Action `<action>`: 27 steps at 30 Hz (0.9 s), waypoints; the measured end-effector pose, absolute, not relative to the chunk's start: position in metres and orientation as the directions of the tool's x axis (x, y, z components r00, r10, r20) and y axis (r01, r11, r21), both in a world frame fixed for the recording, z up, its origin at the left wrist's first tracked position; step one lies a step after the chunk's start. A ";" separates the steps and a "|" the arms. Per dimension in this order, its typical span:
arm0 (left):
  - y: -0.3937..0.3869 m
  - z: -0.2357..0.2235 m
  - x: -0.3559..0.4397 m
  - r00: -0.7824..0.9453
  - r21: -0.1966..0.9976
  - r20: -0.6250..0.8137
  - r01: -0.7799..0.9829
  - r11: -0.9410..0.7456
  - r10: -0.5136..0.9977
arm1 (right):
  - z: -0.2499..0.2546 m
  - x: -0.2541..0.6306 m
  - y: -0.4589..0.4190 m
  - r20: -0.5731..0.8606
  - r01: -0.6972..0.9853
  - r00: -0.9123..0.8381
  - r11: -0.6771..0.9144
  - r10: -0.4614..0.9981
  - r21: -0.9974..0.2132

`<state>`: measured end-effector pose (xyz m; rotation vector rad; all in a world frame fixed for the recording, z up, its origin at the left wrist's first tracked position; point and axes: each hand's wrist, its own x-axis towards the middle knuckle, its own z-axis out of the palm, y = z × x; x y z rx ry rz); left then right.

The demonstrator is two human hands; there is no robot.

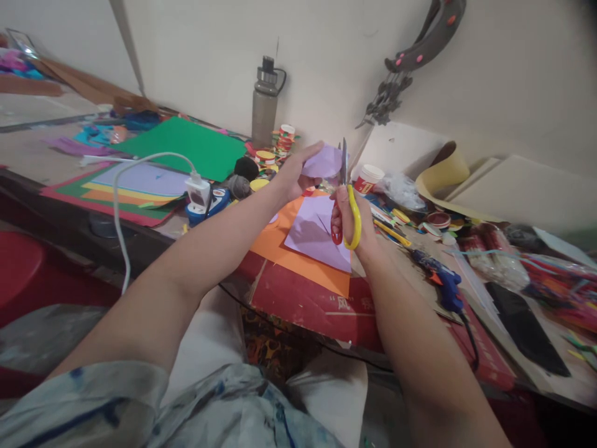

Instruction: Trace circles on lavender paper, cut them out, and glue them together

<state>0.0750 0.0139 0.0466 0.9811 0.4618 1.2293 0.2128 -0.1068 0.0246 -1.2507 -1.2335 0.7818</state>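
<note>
Raised over the middle of the table, my left hand [297,172] grips a piece of purple paper [323,162] between thumb and fingers. My right hand [349,218] is closed around the scissors [355,219], which have yellow and red handles. Their blades point up, right at the paper's right edge; whether they touch it I cannot tell. Below both hands lies a purple sheet [312,233] with a dark slit or line on it. It rests on an orange sheet [326,279], over a red printed board [298,311].
A grey water bottle [265,106] stands against the wall. To the left are a green sheet [186,146], stacked coloured paper and a white charger [198,191] with its cable. On the right lie a blue glue gun [445,283], a black phone [527,326] and a paper cup [368,178].
</note>
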 end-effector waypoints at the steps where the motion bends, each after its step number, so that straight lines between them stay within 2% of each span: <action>1: 0.011 0.045 0.078 0.327 0.803 0.201 -0.594 0.036 0.923 | 0.026 0.211 -0.107 0.223 0.153 0.255 0.188 0.941 -0.970; 4: -0.003 0.041 0.088 0.365 0.770 0.253 -0.637 0.042 0.896 | 0.032 0.209 -0.107 0.193 0.059 0.295 0.184 0.936 -0.981; 9: -0.024 0.029 0.107 0.374 0.772 0.412 -0.628 -0.100 0.831 | 0.033 0.205 -0.107 0.235 -0.004 0.335 0.251 0.912 -0.968; 12: -0.026 0.025 0.111 0.343 0.796 0.357 -0.599 -0.090 0.869 | 0.026 0.204 -0.105 0.258 0.080 0.325 0.245 0.910 -0.966; 16: -0.026 0.028 0.110 0.212 0.782 0.256 -0.618 -0.073 0.943 | 0.018 0.203 -0.105 0.286 0.177 0.257 0.246 0.923 -0.953; 24: -0.023 0.030 0.110 0.114 0.731 0.172 -0.680 -0.049 0.978 | 0.011 0.204 -0.103 0.261 0.221 0.210 0.214 0.942 -0.952; 27: -0.023 0.029 0.112 0.136 0.718 0.153 -0.695 -0.016 0.979 | 0.007 0.209 -0.097 0.300 0.242 0.160 0.257 0.940 -0.936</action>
